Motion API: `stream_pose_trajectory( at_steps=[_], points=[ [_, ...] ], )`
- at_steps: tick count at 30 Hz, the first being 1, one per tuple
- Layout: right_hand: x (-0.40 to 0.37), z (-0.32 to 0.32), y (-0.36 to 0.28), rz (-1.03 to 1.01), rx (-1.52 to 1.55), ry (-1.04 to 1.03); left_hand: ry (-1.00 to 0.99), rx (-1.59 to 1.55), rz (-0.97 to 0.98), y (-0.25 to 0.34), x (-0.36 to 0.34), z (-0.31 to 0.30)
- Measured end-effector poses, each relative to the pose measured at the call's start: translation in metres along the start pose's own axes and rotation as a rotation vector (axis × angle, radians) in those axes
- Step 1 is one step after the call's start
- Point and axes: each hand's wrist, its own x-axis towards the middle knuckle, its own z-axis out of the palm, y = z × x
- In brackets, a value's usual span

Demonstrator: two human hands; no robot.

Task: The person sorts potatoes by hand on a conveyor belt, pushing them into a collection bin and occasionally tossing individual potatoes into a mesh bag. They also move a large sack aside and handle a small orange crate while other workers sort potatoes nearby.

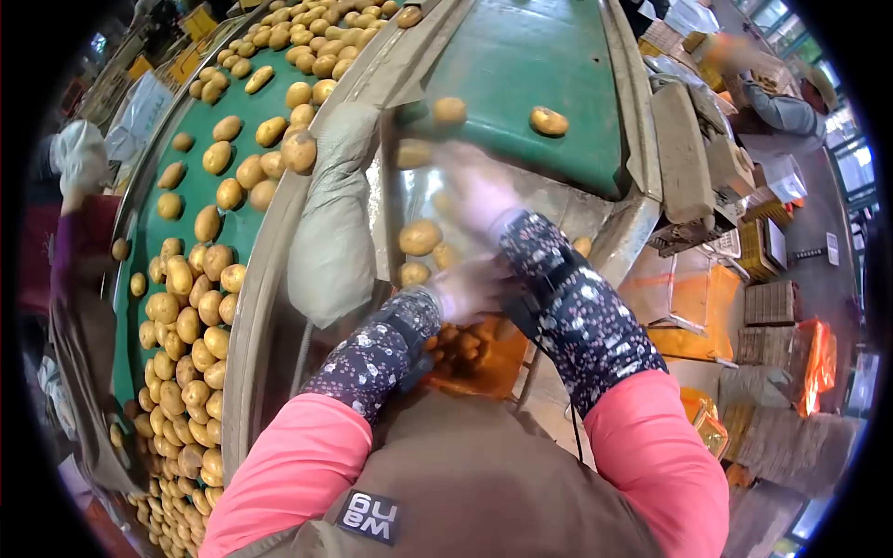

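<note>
My right hand (476, 191) reaches over the metal chute (563, 206) at the end of a green conveyor belt (530, 56). Motion smears its fingers, so its grip does not show. My left hand (470, 286) is lower down, close to a potato (414, 273) on the chute, and its fingers are blurred too. A larger potato (420, 237) lies just above that one. On the belt beyond my hands rest a round potato (449, 111) and another potato (549, 121) with a pale patch. Below my hands, an orange container (498, 377) holds several potatoes, partly hidden by my arms.
A padded grey cloth bundle (333, 223) covers part of the divider to my left. Beyond it, a second green belt (191, 130) carries many potatoes, with another person's gloved hand (79, 153) at its far side. Stacked crates (770, 305) and another person (791, 102) are at right.
</note>
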Motion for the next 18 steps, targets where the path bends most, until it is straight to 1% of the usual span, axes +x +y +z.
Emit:
stream_pose_trajectory(
  at_steps=[3,5,6,8,9,10,12,13,14,15,17,18],
  points=[
    [0.048,0.022,-0.003,0.056,0.087,-0.253,-0.166,-0.494,-0.252,-0.006,0.01,0.002],
    [0.061,0.041,-0.008,-0.007,0.007,-0.265,-0.093,-0.321,-0.282,-0.005,0.002,0.019],
    [0.064,0.047,-0.007,-0.037,-0.032,-0.268,-0.06,-0.234,-0.293,-0.006,-0.002,0.041],
    [0.069,0.05,-0.005,0.169,-0.014,-0.501,0.132,-0.635,-0.394,-0.009,-0.013,0.126],
    [0.07,0.05,-0.005,0.15,-0.09,-0.591,0.158,-0.74,-0.477,-0.004,-0.015,0.125],
    [0.073,0.052,-0.011,0.13,-0.167,-0.68,0.125,-0.717,-0.483,-0.005,-0.017,0.104],
    [0.059,0.078,-0.006,0.055,-0.132,-0.516,0.057,-0.672,-0.493,-0.006,-0.023,0.067],
    [0.048,0.087,-0.002,0.018,-0.114,-0.434,0.115,-0.981,-0.518,-0.008,-0.034,0.094],
    [0.039,0.077,-0.003,-0.056,-0.135,-0.464,-0.231,-0.946,-0.65,-0.017,-0.016,0.037],
    [0.03,0.084,0.009,-0.129,-0.149,-0.388,-0.61,-0.846,-0.715,-0.026,0.003,-0.022],
    [0.015,0.08,0.015,-0.1,-0.14,-0.45,-0.58,-0.381,-0.565,-0.014,0.003,-0.028],
    [0.014,0.065,0.006,0.014,-0.127,-0.576,-0.53,-0.247,-0.477,-0.01,-0.006,-0.03]
  ],
)
